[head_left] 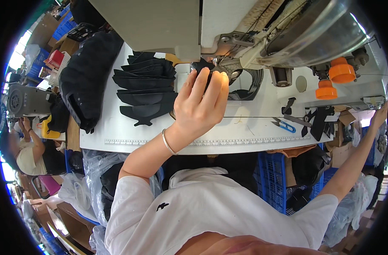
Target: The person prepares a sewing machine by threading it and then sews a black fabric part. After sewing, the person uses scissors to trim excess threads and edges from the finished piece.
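Clearly nearer, the left hand [201,100], fingers narrowly spaced, touches the black piece [201,64] just beyond its fingertips; the right hand [379,114] sits well right, both grips unclear.

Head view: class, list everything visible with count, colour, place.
sewing machine: 1, white and grey, top centre
table: 1, white, centre
cut pieces: several, black, left of centre
bundle: 1, black, table's left end
curved layers: uncounted, black, right of centre
caps: 2, orange, upper right
snips: 1, blue, table's right
ruler strip: 1, pale, table's near edge
crates: several, blue, lower right and upper left
plastic bags: several, clear, both lower sides
cardboard boxes: several, brown, left rim
co-worker: 1, cream top, far left
shirt: 1, white, lower centre
left hand: 1, bare, centre, touching a black piece at the machine
right hand: 1, bare, right rim
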Motion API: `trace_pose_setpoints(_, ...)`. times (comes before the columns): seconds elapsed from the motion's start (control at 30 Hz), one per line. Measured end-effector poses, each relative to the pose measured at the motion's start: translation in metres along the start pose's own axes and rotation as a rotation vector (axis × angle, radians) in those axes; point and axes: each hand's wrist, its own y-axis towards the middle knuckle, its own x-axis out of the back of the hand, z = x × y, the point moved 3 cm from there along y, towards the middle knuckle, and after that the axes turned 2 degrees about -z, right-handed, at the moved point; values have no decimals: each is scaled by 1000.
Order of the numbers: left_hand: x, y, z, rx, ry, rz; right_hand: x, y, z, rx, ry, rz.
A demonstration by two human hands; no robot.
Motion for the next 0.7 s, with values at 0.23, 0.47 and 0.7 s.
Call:
trace_pose_setpoints(0.23,-1,1,1,-1,-15,-5,10,-3,15,-46,93,-76)
trace_pose_setpoints(0.47,1,2,-1,9,-5,7,6,-10,29,-194,185,-87)
trace_pose_setpoints(0.7,6,1,-3,37,4,49,3,-9,30,-232,222,-50)
